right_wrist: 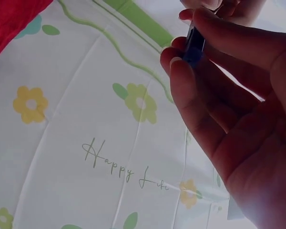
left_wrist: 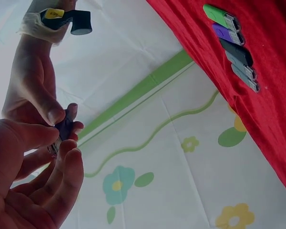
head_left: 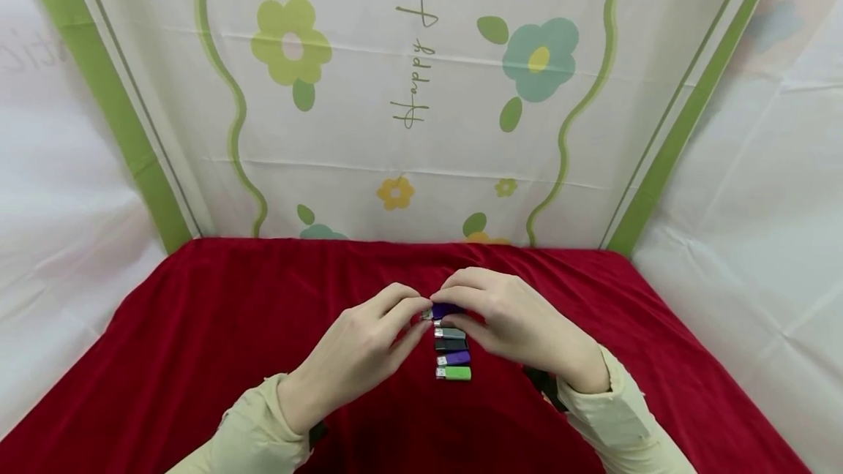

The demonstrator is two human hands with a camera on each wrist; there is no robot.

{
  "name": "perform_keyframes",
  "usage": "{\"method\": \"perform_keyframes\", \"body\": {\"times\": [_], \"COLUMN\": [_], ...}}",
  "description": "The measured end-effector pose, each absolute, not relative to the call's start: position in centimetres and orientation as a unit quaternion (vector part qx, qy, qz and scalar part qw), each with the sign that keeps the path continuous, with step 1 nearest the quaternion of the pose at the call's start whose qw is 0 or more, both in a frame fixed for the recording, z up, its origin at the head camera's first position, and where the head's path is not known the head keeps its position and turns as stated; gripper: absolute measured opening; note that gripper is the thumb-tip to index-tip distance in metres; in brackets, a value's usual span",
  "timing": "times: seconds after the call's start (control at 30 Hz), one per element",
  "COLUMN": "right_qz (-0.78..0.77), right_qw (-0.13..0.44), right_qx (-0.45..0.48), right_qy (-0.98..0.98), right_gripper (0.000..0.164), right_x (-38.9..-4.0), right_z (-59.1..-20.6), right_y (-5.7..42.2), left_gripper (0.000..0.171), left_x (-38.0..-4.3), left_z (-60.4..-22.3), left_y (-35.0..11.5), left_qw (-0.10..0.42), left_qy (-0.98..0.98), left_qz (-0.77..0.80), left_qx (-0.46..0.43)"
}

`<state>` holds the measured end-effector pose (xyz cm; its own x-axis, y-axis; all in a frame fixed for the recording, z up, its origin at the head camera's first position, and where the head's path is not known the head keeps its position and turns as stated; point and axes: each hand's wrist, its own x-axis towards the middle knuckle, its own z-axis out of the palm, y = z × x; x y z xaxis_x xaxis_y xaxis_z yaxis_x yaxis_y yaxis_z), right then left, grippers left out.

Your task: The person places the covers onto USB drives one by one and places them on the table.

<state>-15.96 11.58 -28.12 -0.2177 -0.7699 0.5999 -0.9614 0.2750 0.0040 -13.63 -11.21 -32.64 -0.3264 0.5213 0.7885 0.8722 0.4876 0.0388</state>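
Note:
Both hands meet over the line of drives and hold one dark blue USB flash drive [head_left: 448,309] between them. My left hand [head_left: 369,339] pinches it at the metal plug end. From the other side, my right hand [head_left: 510,313] grips the blue body with thumb and fingers. In the right wrist view the drive [right_wrist: 195,47] shows blue between the right fingertips. Below the hands lie a green USB flash drive [head_left: 457,373], a purple one [head_left: 454,358], a black one [head_left: 451,345] and a grey one [head_left: 451,333]. A second grey drive [left_wrist: 245,77] ends the row in the left wrist view.
A red velvet cloth [head_left: 263,328] covers the table. A white curtain printed with flowers [head_left: 369,130] hangs at the back, and white fabric side walls [head_left: 757,240] with green edging stand left and right.

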Motion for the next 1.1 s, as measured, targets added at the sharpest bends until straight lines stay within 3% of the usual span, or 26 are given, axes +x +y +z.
{"method": "perform_keyframes", "body": {"times": [1.1], "right_qz": [0.195], "right_qw": [0.256], "right_qx": [0.546], "right_qy": [-0.774], "right_gripper": [0.025], "right_x": [-15.49], "right_z": [-27.80], "right_y": [11.74], "left_gripper": [0.020], "left_x": [-13.31], "left_z": [-32.45], "left_y": [-11.01], "left_qw": [0.387], "left_qy": [-0.784], "left_qz": [-0.252], "left_qx": [-0.415]}}
